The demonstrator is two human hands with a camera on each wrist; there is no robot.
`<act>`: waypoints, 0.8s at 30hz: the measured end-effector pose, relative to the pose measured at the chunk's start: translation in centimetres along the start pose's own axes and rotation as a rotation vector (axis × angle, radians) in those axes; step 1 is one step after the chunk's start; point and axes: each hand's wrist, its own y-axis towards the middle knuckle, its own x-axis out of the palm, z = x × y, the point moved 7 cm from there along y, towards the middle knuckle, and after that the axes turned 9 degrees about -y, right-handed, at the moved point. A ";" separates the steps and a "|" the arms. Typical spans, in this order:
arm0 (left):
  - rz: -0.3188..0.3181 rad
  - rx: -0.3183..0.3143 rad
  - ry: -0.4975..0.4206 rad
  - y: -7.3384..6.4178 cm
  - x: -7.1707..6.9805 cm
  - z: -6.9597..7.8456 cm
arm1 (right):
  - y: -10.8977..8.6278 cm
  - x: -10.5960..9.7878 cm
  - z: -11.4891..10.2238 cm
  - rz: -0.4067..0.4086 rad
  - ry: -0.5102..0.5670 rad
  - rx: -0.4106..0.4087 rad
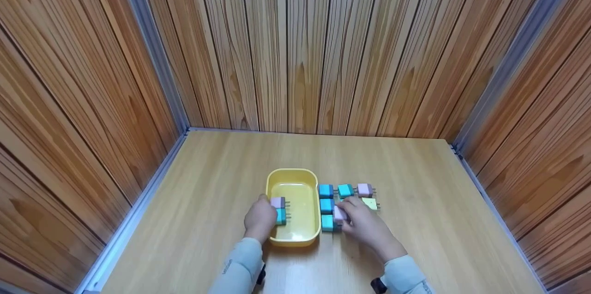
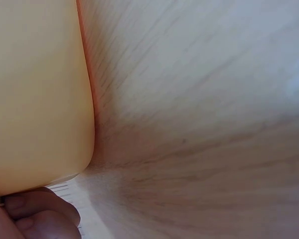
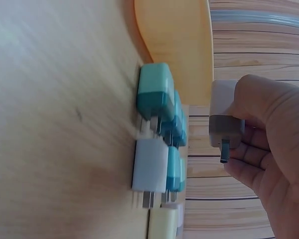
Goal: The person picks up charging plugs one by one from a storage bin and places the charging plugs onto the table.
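Observation:
A yellow plastic tray (image 1: 295, 242) stands on the table, and my left hand (image 1: 260, 220) grips its left rim with curled fingers. Inside the tray, along the left side, lie a lilac charger plug (image 1: 278, 202) and a teal one (image 1: 280, 217), prongs pointing right. My right hand (image 1: 368, 225) pinches another lilac charger plug (image 3: 224, 102) between thumb and fingers, raised above the table with its prongs facing away from the tray. Below it, beside the tray's right wall, sit blue and teal charger plugs (image 1: 326, 191) in rows.
Farther right in the rows are a teal plug (image 1: 345, 190), a lilac plug (image 1: 364, 189) and a pale yellow plug (image 1: 370, 203). My right hand partly covers the rows. Wood-panelled walls (image 1: 302, 54) enclose the table (image 1: 221, 160) at the back and both sides.

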 end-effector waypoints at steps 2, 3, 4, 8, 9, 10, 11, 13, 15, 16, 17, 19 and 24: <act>0.011 0.013 0.022 0.1 0.0 0.1 | -0.1 0.1 0.5 -0.004 -0.004 0.008; 0.010 0.007 0.021 0.1 0.0 0.0 | -0.1 0.2 0.7 -0.005 -0.003 0.008; 0.007 0.001 0.017 0.1 0.0 0.0 | -0.2 0.2 0.9 -0.007 -0.005 0.006; 0.000 -0.009 0.006 0.1 0.0 0.0 | -0.5 0.2 1.5 0.005 -0.012 -0.021; -0.003 -0.010 0.004 0.0 0.1 0.0 | -0.6 0.1 1.7 0.010 -0.016 -0.026; -0.005 -0.009 0.003 0.0 0.1 0.0 | -0.8 0.1 1.8 0.010 -0.018 -0.025; -0.006 -0.007 0.005 0.0 0.1 0.0 | -0.9 0.1 2.0 0.011 -0.015 -0.026; -0.010 -0.007 0.006 -0.1 0.1 0.0 | -1.2 0.0 2.4 0.007 -0.010 -0.012; -0.015 -0.006 0.006 -0.1 0.2 0.0 | -1.4 0.0 2.9 -0.001 -0.006 0.008; -0.016 -0.005 0.006 -0.1 0.2 0.0 | -1.5 0.1 3.1 -0.007 -0.005 0.017; -0.017 -0.004 0.008 -0.1 0.2 0.0 | -1.5 0.1 3.3 -0.008 -0.004 0.023; -0.017 -0.002 0.010 -0.1 0.1 0.0 | -1.6 0.3 3.7 -0.018 -0.009 0.040; -0.018 -0.004 0.018 -0.1 0.2 0.1 | -1.9 0.6 4.6 -0.015 -0.014 0.054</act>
